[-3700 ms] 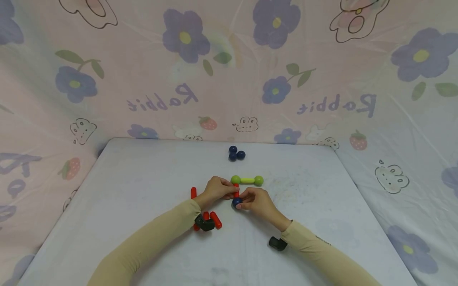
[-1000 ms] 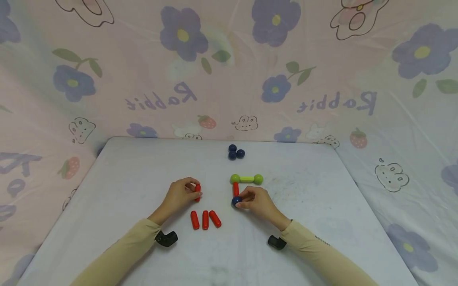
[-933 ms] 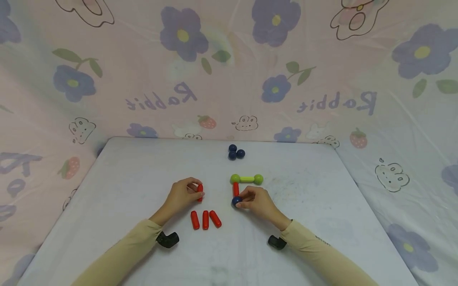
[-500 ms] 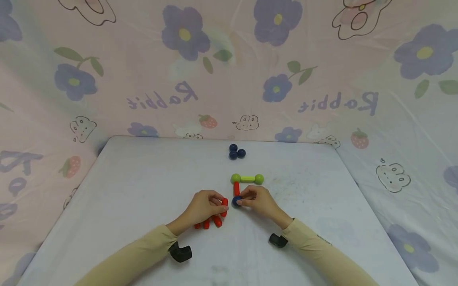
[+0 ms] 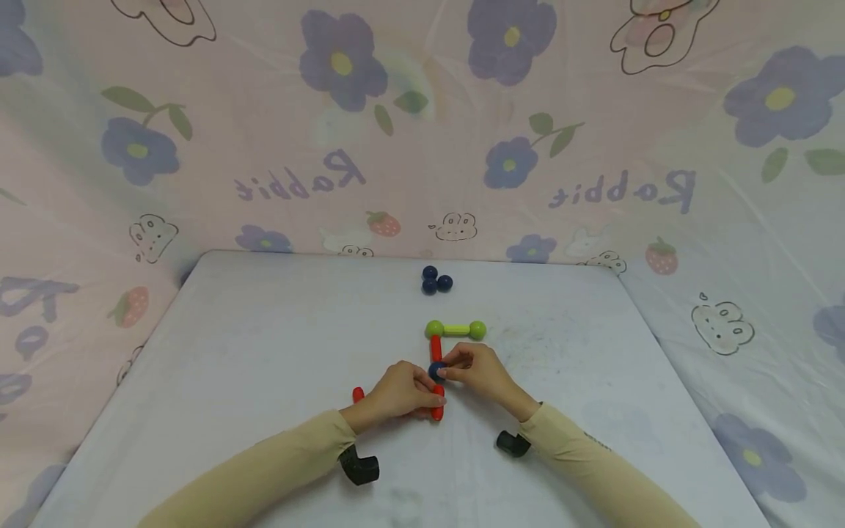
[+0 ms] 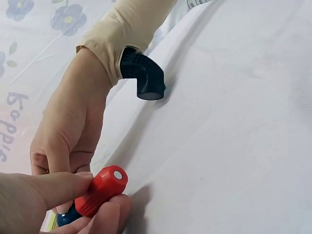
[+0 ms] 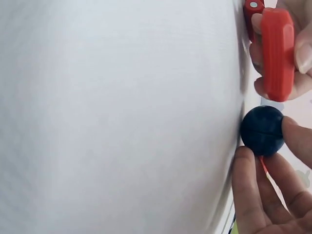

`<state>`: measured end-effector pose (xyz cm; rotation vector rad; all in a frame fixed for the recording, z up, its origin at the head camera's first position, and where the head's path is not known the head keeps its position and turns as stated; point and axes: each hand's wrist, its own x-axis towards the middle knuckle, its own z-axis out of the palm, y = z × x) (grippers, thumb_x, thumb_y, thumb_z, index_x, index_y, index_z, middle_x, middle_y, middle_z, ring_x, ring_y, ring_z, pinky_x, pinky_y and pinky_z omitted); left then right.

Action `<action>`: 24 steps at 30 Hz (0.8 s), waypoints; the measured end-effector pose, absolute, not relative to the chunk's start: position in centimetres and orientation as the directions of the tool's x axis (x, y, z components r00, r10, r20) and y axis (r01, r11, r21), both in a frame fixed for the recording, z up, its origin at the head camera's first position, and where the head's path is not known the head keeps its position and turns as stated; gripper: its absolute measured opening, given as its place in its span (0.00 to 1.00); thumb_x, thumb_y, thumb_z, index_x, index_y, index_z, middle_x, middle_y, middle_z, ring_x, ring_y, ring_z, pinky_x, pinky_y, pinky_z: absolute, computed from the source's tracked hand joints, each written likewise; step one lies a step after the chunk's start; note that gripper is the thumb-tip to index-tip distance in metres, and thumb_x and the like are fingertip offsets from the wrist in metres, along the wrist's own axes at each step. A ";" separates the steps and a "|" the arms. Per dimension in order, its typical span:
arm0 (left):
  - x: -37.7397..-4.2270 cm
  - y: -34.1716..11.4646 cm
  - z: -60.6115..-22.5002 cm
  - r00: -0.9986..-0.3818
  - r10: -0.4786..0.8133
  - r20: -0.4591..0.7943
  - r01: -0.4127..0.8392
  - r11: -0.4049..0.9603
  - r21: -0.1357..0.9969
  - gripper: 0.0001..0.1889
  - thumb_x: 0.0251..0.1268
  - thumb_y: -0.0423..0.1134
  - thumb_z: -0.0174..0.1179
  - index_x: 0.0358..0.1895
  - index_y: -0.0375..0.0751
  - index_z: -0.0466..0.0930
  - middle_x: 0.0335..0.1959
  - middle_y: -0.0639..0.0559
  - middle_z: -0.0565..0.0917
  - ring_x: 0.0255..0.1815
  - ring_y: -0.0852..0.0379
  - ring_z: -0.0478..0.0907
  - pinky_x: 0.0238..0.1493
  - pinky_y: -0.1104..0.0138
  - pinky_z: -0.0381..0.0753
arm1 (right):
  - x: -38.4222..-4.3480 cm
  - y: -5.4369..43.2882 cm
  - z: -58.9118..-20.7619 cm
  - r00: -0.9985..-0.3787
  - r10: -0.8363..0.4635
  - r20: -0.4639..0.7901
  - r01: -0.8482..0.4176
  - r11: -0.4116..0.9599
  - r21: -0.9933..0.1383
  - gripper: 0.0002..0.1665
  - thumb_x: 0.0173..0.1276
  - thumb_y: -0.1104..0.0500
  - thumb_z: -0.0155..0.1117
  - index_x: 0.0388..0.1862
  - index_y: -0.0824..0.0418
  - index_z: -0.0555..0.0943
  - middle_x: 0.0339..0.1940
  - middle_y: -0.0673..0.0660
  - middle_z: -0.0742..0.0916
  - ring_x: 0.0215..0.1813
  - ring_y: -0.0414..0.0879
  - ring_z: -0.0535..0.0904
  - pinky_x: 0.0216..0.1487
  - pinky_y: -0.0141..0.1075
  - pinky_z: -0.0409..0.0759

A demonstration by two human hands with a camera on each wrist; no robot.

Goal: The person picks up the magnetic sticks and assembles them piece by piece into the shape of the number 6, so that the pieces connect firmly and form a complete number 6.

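In the head view my left hand (image 5: 399, 392) pinches a red rod (image 5: 439, 412) just in front of a dark blue ball (image 5: 434, 371). My right hand (image 5: 480, 372) holds that ball between thumb and fingers. Beyond it a second red rod (image 5: 436, 348) runs to a green ball (image 5: 433, 329), from which a light green rod (image 5: 455, 330) reaches another green ball (image 5: 477, 330). A small gap separates the held red rod (image 7: 278, 56) from the blue ball (image 7: 262, 130) in the right wrist view. The rod's end (image 6: 118, 175) bears a pale disc in the left wrist view.
Three dark blue balls (image 5: 430, 285) sit together near the table's back edge. A loose red rod (image 5: 359, 394) pokes out beside my left wrist; the other loose rods are hidden by that hand. Patterned cloth (image 5: 422, 132) hangs behind the white table (image 5: 561, 308).
My left hand has let go of the joined red rod, picked up a loose one at the left and carried it right, up to the blue ball. My right hand stays on the ball.
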<state>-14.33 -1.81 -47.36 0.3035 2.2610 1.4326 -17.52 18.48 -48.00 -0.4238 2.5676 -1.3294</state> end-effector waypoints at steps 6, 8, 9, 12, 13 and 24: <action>-15.1 -1.7 -47.5 -0.858 0.388 -0.335 -0.123 0.479 0.869 0.12 0.54 0.45 0.74 0.34 0.40 0.85 0.22 0.52 0.89 0.20 0.61 0.85 0.19 0.73 0.71 | -17.6 18.4 -48.0 -0.937 -0.343 -0.059 -0.149 0.550 -0.822 0.08 0.60 0.57 0.74 0.38 0.57 0.86 0.39 0.56 0.91 0.39 0.42 0.87 0.38 0.31 0.82; -15.3 -1.6 -47.5 -0.854 0.379 -0.357 -0.140 0.493 0.859 0.11 0.54 0.44 0.74 0.33 0.41 0.86 0.22 0.52 0.89 0.20 0.61 0.85 0.17 0.73 0.69 | -17.5 18.4 -48.0 -0.938 -0.343 -0.060 -0.147 0.547 -0.824 0.09 0.61 0.58 0.74 0.38 0.57 0.85 0.39 0.56 0.91 0.39 0.42 0.87 0.37 0.31 0.82; -15.4 -1.6 -47.5 -0.852 0.376 -0.366 -0.149 0.496 0.856 0.11 0.54 0.44 0.74 0.32 0.41 0.86 0.22 0.52 0.89 0.20 0.61 0.85 0.17 0.74 0.68 | -17.5 18.4 -48.0 -0.938 -0.342 -0.062 -0.145 0.546 -0.825 0.09 0.61 0.58 0.74 0.39 0.57 0.86 0.39 0.56 0.91 0.39 0.42 0.87 0.37 0.31 0.82; -15.6 -1.5 -47.4 -0.848 0.367 -0.383 -0.165 0.502 0.849 0.10 0.54 0.43 0.74 0.31 0.41 0.86 0.21 0.51 0.89 0.20 0.61 0.86 0.15 0.74 0.65 | -17.5 18.3 -48.0 -0.939 -0.338 -0.065 -0.140 0.549 -0.824 0.09 0.61 0.57 0.74 0.39 0.57 0.85 0.39 0.57 0.91 0.38 0.42 0.87 0.37 0.31 0.82; -15.7 -1.4 -47.4 -0.847 0.366 -0.385 -0.168 0.503 0.848 0.10 0.54 0.43 0.74 0.30 0.41 0.86 0.21 0.50 0.89 0.20 0.61 0.86 0.14 0.74 0.64 | -17.5 18.3 -47.9 -0.940 -0.335 -0.067 -0.137 0.550 -0.824 0.09 0.60 0.57 0.74 0.39 0.57 0.86 0.39 0.57 0.91 0.38 0.42 0.87 0.37 0.31 0.81; -16.3 -1.4 -47.0 -0.839 0.367 -0.403 -0.156 0.547 0.823 0.09 0.54 0.45 0.74 0.26 0.43 0.88 0.20 0.50 0.89 0.21 0.61 0.86 0.14 0.73 0.64 | -17.4 18.5 -47.9 -0.943 -0.323 -0.074 -0.121 0.544 -0.830 0.09 0.61 0.57 0.74 0.39 0.57 0.86 0.39 0.57 0.91 0.39 0.42 0.87 0.37 0.32 0.81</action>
